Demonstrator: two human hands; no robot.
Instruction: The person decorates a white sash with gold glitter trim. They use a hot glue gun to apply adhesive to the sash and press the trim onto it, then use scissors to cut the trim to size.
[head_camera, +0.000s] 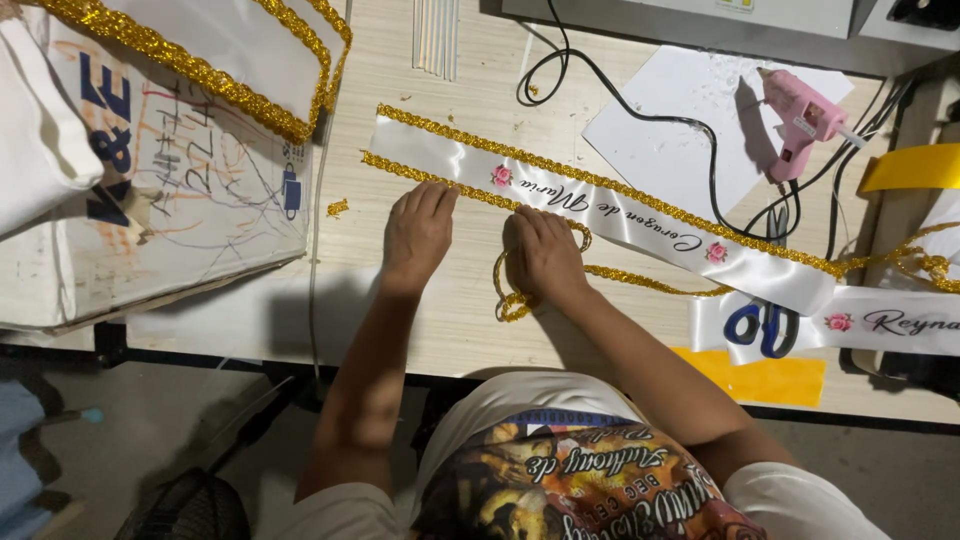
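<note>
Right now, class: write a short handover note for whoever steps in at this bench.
Left hand: flat, pressing gold trim onto the white sash.
Right hand: pressing the same lower edge further along.
Done: upper edge trimmed; lower edge trimmed up to the hands.
Left: the rest of the lower edge; loose trim trails off.
Pink glue gun and blue-handled scissors lie to the right.
</note>
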